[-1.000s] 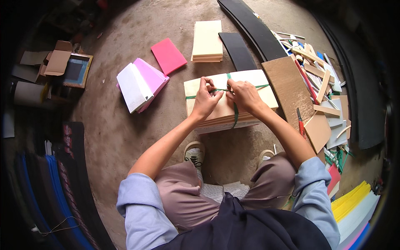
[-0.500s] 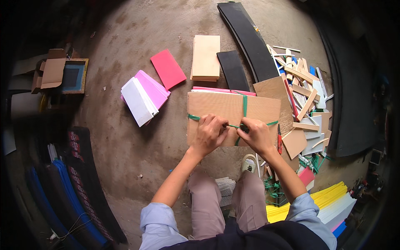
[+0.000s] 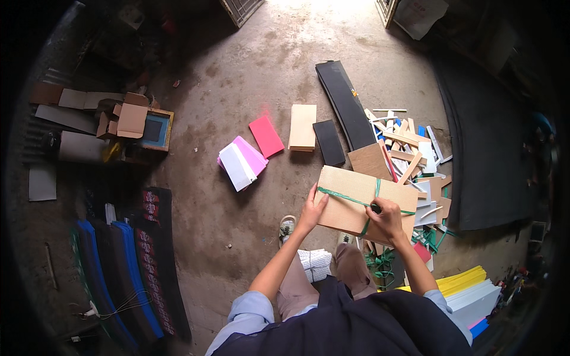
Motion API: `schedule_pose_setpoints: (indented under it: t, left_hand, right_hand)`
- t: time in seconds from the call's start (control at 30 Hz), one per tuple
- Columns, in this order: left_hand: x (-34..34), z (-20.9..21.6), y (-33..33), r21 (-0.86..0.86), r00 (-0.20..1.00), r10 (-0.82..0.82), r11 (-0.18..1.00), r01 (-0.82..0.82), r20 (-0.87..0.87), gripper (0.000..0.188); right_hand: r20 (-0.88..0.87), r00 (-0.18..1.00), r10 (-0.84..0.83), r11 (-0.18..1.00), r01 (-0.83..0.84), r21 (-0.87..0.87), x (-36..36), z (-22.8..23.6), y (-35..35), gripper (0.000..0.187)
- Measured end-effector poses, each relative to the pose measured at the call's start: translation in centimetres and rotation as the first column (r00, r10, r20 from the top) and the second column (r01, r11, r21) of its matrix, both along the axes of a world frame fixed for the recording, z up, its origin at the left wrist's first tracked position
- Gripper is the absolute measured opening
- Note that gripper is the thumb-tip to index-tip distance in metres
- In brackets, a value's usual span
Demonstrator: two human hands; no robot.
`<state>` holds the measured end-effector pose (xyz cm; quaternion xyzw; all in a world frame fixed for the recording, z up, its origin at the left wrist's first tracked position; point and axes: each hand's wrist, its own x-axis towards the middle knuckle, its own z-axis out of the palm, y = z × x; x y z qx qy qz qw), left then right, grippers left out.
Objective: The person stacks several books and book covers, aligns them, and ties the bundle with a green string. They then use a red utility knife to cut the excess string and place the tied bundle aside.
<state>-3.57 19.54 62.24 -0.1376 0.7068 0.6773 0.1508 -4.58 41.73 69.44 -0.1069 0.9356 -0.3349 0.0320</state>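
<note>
A bundle of tan ribbed sheets is tilted in front of me, bound crosswise by a green strap. My left hand grips the bundle's left edge, its thumb on the top face and its other fingers mostly hidden. At the strap's crossing my right hand is closed around the green strap. A brown board lies just beyond the bundle, partly covered by it.
White and pink sheets, a red sheet, a tan stack and black strips lie ahead. Offcuts are heaped at right. Yellow sheets lie near right; an open carton stands left.
The bundle has risen from the floor and turned, its right side nearer me. My left hand has gone from the strap to the bundle's left edge. The view now reaches farther ahead.
</note>
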Motion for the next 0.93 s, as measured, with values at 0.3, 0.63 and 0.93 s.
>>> schedule_pose_setpoints:
  t: [0.3, 0.63, 0.93]
  left_hand:
    - [-1.1, 14.5, 10.3, 0.174, 0.982, -0.132, 0.973, 0.154, -0.132, 0.07]
    - [-9.6, 17.7, 17.2, -0.135, 0.835, -0.207, 0.978, 0.16, -0.509, 0.075]
    - [-24.7, 21.2, 19.1, -0.177, 0.77, -0.228, 0.973, 0.151, -0.596, 0.061]
  right_hand:
    - [-0.193, 0.967, -0.167, 0.984, 0.151, -0.098, 1.0, 11.9, 10.9, 0.015]
    - [-0.554, 0.831, -0.04, 0.999, 0.053, 0.008, -7.9, 15.8, 17.0, 0.013]
    - [-0.648, 0.759, -0.063, 0.992, 0.12, 0.045, -21.0, 19.5, 18.2, 0.014]
